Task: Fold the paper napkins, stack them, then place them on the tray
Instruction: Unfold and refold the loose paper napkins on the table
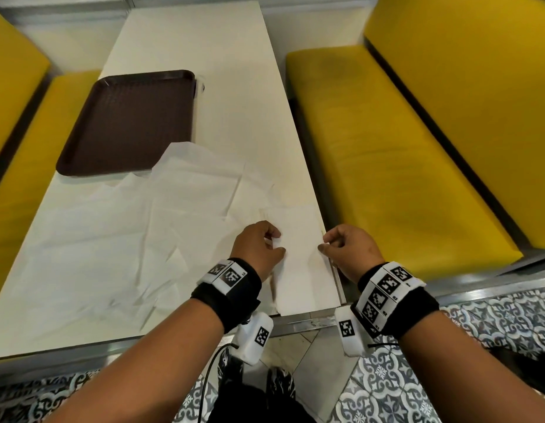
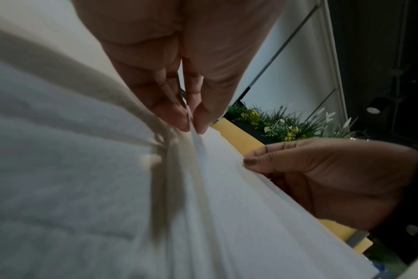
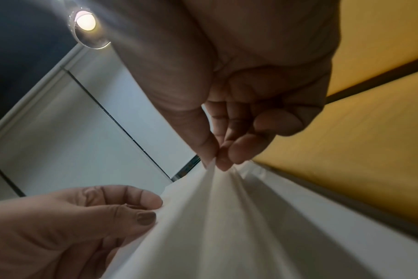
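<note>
A white paper napkin (image 1: 298,254) lies at the table's near right corner. My left hand (image 1: 265,245) pinches its left edge between thumb and fingertips (image 2: 191,120). On the napkin's right edge, over the table's side, my right hand (image 1: 341,244) pinches it too, and the paper (image 3: 215,207) rises in folds to that pinch (image 3: 215,160). More unfolded white napkins (image 1: 127,239) lie spread and crumpled over the near left of the table. A dark brown tray (image 1: 130,123) sits empty further back on the left.
The white table (image 1: 210,56) runs away from me, with bare surface beyond the tray. Yellow bench seats (image 1: 387,148) flank it on both sides. A patterned tile floor (image 1: 494,331) lies below. A planter with flowers (image 2: 274,124) shows in the left wrist view.
</note>
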A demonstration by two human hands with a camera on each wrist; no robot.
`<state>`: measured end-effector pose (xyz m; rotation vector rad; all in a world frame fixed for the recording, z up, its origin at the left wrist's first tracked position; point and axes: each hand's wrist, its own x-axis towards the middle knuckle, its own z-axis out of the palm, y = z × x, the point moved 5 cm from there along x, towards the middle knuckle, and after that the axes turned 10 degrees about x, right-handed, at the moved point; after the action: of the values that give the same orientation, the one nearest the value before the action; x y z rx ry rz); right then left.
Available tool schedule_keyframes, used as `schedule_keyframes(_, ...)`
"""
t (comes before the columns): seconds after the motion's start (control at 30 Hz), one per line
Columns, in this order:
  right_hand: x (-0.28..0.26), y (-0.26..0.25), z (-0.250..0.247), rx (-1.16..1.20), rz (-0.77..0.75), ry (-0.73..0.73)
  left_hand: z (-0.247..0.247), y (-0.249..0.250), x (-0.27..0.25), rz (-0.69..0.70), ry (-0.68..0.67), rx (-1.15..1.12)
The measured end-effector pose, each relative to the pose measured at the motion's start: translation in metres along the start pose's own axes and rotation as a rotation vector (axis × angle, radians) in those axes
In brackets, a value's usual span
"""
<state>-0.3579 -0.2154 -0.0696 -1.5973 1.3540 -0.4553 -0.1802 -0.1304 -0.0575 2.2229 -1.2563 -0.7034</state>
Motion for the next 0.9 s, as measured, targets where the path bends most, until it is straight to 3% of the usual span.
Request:
schedule_keyframes(0.53, 0.002, -0.006, 0.003, -0.177, -0.086, 0.024, 0.001, 0.001, 0.005, 0.046, -0.005, 0.161)
schedule_keyframes(0.67, -0.001, -0.018, 0.004, -0.32, -0.234, 0.013, 0.0, 0.005, 0.001, 0.109, 0.017, 0.209)
schedule_keyframes(0.77, -0.003, -0.026, 0.011, -0.428, -0.311, -0.043, 0.002, 0.008, -0.001, 0.143, -0.022, 0.317)
schedule_keyframes(0.9, -0.001, -0.026, 0.016, -0.506, -0.263, -0.094, 0.008, 0.007, 0.001, 0.128, -0.101, 0.409)
